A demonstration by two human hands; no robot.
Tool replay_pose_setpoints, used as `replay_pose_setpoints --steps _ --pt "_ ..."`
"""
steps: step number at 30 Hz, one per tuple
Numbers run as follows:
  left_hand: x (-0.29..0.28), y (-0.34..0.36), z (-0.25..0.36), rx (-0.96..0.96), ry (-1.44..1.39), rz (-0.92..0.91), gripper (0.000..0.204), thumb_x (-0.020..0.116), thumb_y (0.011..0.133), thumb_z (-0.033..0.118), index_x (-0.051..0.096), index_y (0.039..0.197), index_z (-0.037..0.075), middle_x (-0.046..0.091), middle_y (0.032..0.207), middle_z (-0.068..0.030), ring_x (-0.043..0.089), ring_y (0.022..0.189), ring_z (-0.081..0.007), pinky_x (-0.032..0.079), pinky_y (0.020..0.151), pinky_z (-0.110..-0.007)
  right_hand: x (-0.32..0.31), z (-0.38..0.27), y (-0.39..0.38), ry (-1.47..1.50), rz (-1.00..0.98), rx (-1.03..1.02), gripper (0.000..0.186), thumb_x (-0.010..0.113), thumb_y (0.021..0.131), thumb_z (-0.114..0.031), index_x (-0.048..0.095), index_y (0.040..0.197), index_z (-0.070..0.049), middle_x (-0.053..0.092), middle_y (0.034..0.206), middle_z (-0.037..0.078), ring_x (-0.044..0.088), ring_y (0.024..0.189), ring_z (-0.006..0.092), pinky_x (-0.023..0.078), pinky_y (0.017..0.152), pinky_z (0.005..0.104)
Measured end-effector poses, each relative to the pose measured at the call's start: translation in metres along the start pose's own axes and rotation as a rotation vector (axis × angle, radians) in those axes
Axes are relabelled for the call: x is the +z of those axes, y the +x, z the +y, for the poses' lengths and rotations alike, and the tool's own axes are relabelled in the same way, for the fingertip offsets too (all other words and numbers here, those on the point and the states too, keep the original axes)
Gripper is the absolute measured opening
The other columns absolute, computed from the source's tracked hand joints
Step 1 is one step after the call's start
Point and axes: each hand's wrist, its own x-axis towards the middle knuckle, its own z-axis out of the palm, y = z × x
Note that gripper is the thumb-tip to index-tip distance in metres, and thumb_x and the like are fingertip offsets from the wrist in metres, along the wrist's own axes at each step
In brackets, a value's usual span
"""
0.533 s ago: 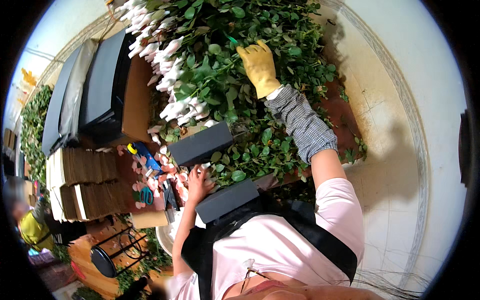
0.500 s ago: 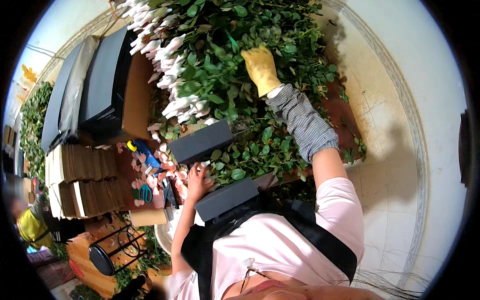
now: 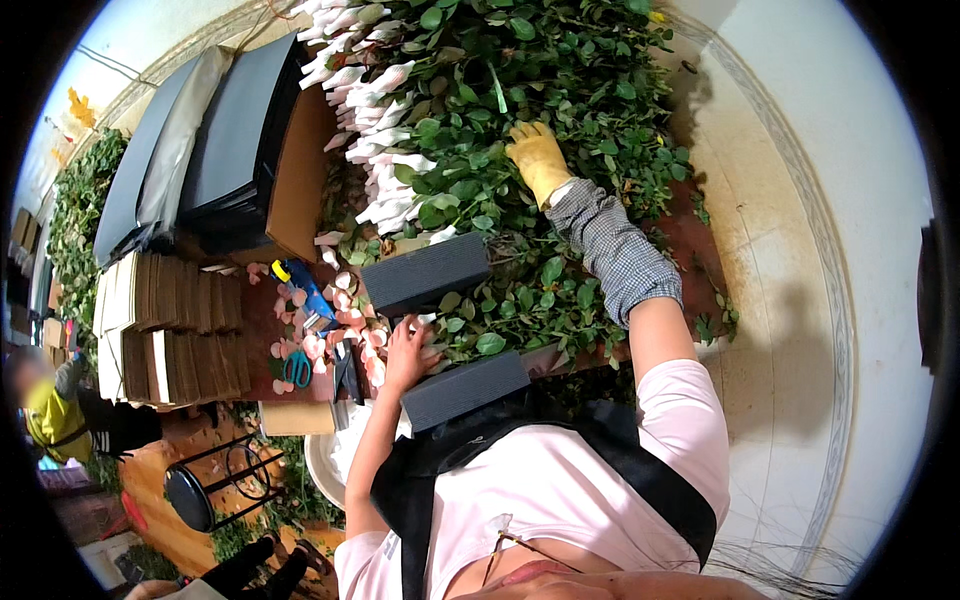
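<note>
My bare left hand (image 3: 406, 354) lies at the head end of a leafy bundle of rose stems (image 3: 520, 318), its fingers apart and touching pale wrapped heads. That bundle sits between two dark grey ribbed blocks, a far block (image 3: 427, 272) and a near block (image 3: 467, 390). Farther off, my right hand (image 3: 540, 160) wears a yellow glove and rests on the big pile of rose stems (image 3: 590, 80). Its gloved fingers look stretched out over the leaves; the fingertips are partly lost among them. White netted rose heads (image 3: 385, 150) line the pile's left side.
Pink petals, teal scissors (image 3: 297, 369), black-handled pliers or cutters (image 3: 346, 372) and a blue-yellow tool (image 3: 305, 290) lie left of my left hand. Stacked cardboard (image 3: 170, 325) and large dark sheets (image 3: 225, 150) stand beyond. A person (image 3: 55, 405) and a stool (image 3: 190, 498) are at lower left.
The view has shifted, so the table's things sit a little farther right. My gloved right hand has moved slightly nearer to me, and its fingers look straighter. My left hand stays at the bundle's heads.
</note>
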Motion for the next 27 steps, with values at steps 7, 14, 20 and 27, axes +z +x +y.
replay_pose_setpoints --steps 7,14,20,27 --pt "0.001 -0.002 -0.004 -0.009 -0.018 0.007 0.068 0.087 0.070 0.030 0.059 0.130 0.015 0.043 0.146 -0.0164 0.044 0.133 -0.0392 0.041 0.106 -0.051 -0.023 -0.010 -0.035 -0.060 -0.217 0.035 0.083 0.070 0.087 -0.015 0.029 0.159 -0.014 0.073 0.101 0.005 0.070 0.091 0.0204 0.054 0.076 0.0333" --pt "0.000 -0.003 -0.006 0.003 -0.014 0.020 0.069 0.088 0.070 0.029 0.058 0.130 0.013 0.043 0.145 -0.0167 0.044 0.133 -0.0386 0.041 0.107 -0.051 -0.050 0.021 -0.032 0.327 0.423 0.218 0.034 0.057 0.096 -0.026 0.064 0.125 -0.011 0.073 0.103 0.011 0.067 0.105 0.0232 0.050 0.096 0.0401" --pt "0.004 -0.002 -0.003 0.008 -0.041 0.036 0.070 0.088 0.069 0.030 0.059 0.130 0.012 0.044 0.145 -0.0173 0.045 0.132 -0.0395 0.041 0.108 -0.050 -0.056 0.141 -0.101 0.280 1.132 0.340 0.050 0.045 0.099 -0.054 0.071 0.113 -0.014 0.072 0.114 0.008 0.065 0.108 0.0278 0.048 0.096 0.0451" --pt "0.002 -0.006 -0.003 -0.026 -0.020 0.015 0.069 0.087 0.069 0.031 0.059 0.130 0.012 0.044 0.145 -0.0181 0.045 0.132 -0.0390 0.040 0.107 -0.050 -0.075 0.134 -0.127 0.190 0.775 0.418 0.031 0.066 0.090 -0.030 0.071 0.116 -0.014 0.072 0.117 0.008 0.066 0.112 0.0297 0.049 0.100 0.0401"
